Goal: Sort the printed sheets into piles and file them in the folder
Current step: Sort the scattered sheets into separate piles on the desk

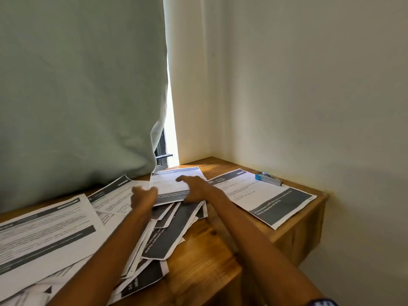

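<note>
Printed sheets with dark grey header bands lie scattered over a wooden table (198,261). A "Living Room" sheet (170,182) lies at the back centre on top of a loose heap of sheets (167,230). My left hand (143,196) grips that sheet's left edge with curled fingers. My right hand (194,188) lies on the same sheet, fingers stretched out flat across it. A single sheet (265,202) lies apart to the right. More sheets (44,235) are spread on the left. No folder is in view.
A blue and silver stapler (268,178) lies at the back right corner of the table. A pale green curtain (77,96) hangs behind the table on the left. A white wall (309,107) closes the right side. The table's right edge drops off past the single sheet.
</note>
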